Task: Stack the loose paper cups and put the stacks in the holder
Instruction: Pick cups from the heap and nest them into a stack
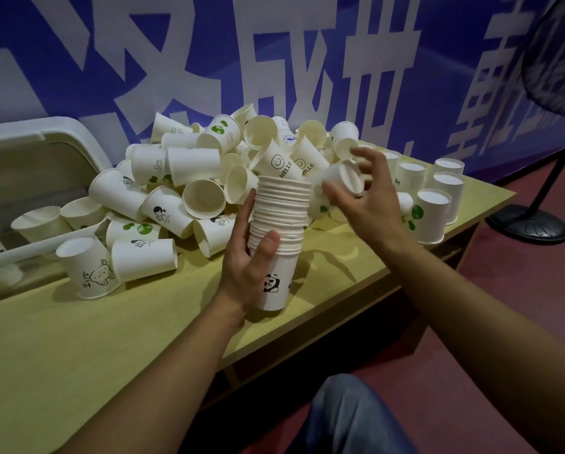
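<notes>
A blue banner (209, 60) hangs behind the table (110, 339) — black fan stand (530, 224) beside it.

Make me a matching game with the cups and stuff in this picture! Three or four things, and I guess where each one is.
Things:
1. stack of cups
2. single cup
3. bear cup
4. fan base

Places:
A. upside down on the table
B. held by the left hand
C. on the red floor
D. held by the right hand

Pairs: 1-B, 2-D, 3-A, 4-C
</notes>
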Demonstrator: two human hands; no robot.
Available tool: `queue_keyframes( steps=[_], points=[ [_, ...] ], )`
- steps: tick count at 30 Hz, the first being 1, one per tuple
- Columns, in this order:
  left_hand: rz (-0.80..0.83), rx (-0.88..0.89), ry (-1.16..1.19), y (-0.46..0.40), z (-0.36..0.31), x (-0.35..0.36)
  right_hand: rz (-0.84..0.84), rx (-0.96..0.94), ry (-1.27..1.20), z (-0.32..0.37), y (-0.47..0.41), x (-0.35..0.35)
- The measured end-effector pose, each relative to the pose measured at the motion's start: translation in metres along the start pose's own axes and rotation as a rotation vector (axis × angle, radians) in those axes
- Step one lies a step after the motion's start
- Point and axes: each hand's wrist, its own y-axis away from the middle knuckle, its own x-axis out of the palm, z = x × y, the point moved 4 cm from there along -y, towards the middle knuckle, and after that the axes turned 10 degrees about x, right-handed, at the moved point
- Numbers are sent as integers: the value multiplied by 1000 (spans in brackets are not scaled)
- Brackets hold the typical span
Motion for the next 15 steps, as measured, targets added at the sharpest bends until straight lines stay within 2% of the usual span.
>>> queue_keyframes(
  steps=[5, 10, 15],
  points=[
    [151, 37, -52, -3, -7, 8, -58, -101, -42, 26, -6, -14],
    [203, 41, -104, -5, -11, 13, 15, -54, -165, 34, -3, -9],
    [295, 34, -190, -7, -14, 17, 9, 0, -231, 35, 1, 2]
  ],
)
